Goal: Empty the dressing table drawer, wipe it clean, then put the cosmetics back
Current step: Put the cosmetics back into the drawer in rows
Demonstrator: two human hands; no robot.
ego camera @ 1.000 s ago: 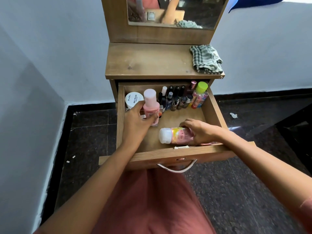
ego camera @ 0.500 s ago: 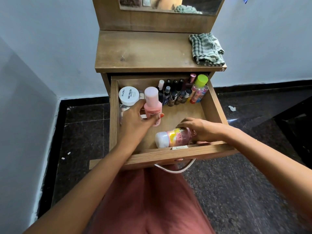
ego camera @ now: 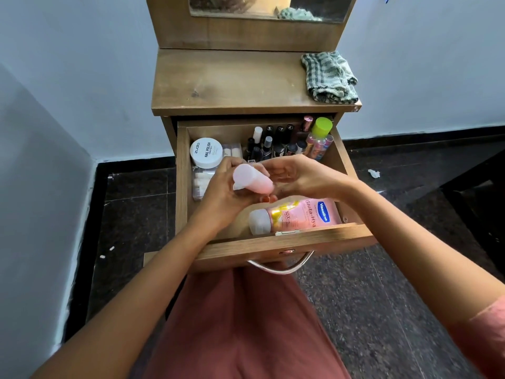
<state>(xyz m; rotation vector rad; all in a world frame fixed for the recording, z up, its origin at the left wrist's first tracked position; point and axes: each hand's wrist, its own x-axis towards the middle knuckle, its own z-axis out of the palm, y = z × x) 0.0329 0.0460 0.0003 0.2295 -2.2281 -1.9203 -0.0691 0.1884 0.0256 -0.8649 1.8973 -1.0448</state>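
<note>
Left hand (ego camera: 224, 192) gripping smooth pink bottle (ego camera: 252, 181), wooden drawer (ego camera: 287, 243)

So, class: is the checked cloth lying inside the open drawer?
No, the checked cloth lies bunched on the dressing table top, at its right end, above the open drawer.

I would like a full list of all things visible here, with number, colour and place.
Small bottle: 1, pink, above the drawer, in the left hand.
Lotion bottle: 1, pink, grey cap, lying at the drawer's front.
Jar: 1, white lid, drawer's back left.
Nail polish bottles: several, mostly dark, drawer's back.
Green-capped bottle: 1, clear, drawer's back right.
Cloth: 1, green-white checked, tabletop's right side.
Mirror: 1, wood-framed, above the tabletop.
Drawer: 1, wooden, pulled open.
Left hand: 1, grips the small bottle.
Right hand: 1, fingers relaxed, beside the small bottle.
</note>
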